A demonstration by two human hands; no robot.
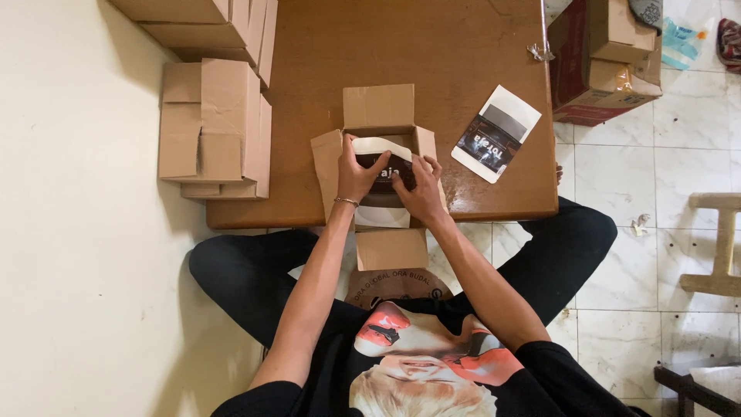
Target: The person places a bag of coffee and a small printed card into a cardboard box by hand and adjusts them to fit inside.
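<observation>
An open brown cardboard box (378, 108) with its flaps spread sits at the near edge of a low wooden table (324, 46). Both hands hold a white and black printed packet (384, 148) that curves into the box's opening. My left hand (355, 171) grips the packet's left side, and a thin bracelet shows on that wrist. My right hand (421, 189) presses on the packet's right side. A second packet (495, 133) of the same kind lies flat on the table to the right of the box.
Stacks of folded cardboard boxes (212, 127) stand along the table's left side and far left corner. A larger red and brown carton (598, 62) sits on the tiled floor at the right. A wooden stool (722, 243) stands at the far right.
</observation>
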